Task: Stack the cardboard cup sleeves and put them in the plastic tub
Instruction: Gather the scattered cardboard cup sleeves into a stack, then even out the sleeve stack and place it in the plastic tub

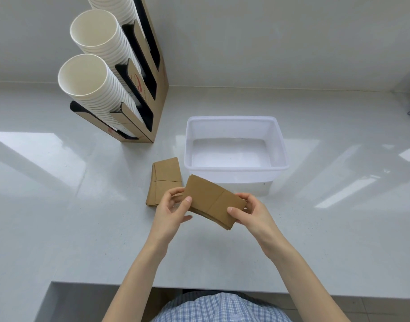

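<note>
A flat stack of brown cardboard cup sleeves (212, 201) is held above the counter, tilted down to the right. My left hand (170, 211) grips its left end with the thumb on top. My right hand (248, 211) grips its right end. A second pile of flattened sleeves (164, 176) lies on the counter just behind my left hand. The translucent plastic tub (282, 145) stands right behind the held stack, with nothing in it.
A cardboard dispenser (161, 73) with tall stacks of white paper cups (90, 77) stands at the back left. The white counter (71, 217) ends in a front edge near my body. A metal object shows at the far right edge.
</note>
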The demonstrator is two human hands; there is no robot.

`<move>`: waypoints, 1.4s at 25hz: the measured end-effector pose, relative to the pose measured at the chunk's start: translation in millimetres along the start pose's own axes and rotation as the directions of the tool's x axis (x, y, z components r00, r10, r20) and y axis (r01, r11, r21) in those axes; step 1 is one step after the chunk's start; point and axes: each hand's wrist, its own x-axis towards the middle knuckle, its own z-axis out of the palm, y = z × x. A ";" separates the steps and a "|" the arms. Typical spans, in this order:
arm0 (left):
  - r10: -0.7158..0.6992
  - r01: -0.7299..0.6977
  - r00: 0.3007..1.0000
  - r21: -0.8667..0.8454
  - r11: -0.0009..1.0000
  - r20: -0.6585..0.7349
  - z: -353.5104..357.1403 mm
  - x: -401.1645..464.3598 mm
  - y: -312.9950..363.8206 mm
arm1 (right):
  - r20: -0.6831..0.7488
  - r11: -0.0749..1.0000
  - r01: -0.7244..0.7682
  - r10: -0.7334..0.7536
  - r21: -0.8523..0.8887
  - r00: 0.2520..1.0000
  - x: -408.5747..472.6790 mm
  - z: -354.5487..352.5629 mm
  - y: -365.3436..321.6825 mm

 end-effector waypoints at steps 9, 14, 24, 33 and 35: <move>0.091 -0.164 0.981 0.475 0.865 0.173 25.2 2.6 -32.4 | -0.097 0.874 0.211 -0.279 -0.437 0.955 -3.7 -22.1 22.0; 0.146 -0.241 0.967 0.563 0.790 0.210 26.0 3.1 -44.8 | -0.066 0.807 0.214 -0.298 -0.551 0.952 -0.8 -22.1 40.9; 0.134 -0.231 0.970 0.597 0.768 0.202 23.3 3.7 -41.3 | -0.062 0.837 0.210 -0.278 -0.505 0.959 -2.4 -18.9 36.7; 0.079 -0.086 0.996 0.214 0.973 0.043 4.0 7.6 9.0 | 0.028 0.956 0.155 -0.153 -0.250 0.988 -0.5 6.4 -4.9; 0.065 -0.060 0.998 0.173 0.983 -0.020 -6.0 12.2 14.5 | 0.096 0.962 0.140 -0.120 -0.235 0.988 3.1 16.0 -13.0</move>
